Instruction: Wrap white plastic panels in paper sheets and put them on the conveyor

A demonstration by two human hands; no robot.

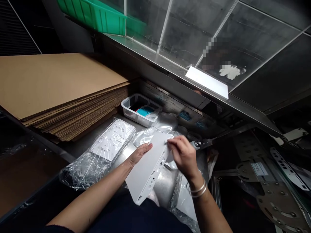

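A flat white panel (152,165) with a perforated edge of holes and slots is held tilted above the metal bench. My left hand (141,154) grips its left side, thumb on top and the other fingers hidden beneath. At the panel's far right corner is my right hand (182,153), fingers pinched together by the edge; a small pale bit shows at the fingertips, too little to name. Left of the panel lies a clear plastic bag (84,170) with a white perforated plate (114,139) in it. Another wrapped white piece (186,194) lies below my right wrist.
A tall stack of cardboard sheets (60,84) stands at the left. Behind the panel sits a translucent plastic bin (139,120). A raised metal ledge runs across the back, carrying a white block (206,82) and a green crate (97,16). Metal fixtures (274,194) occupy the right.
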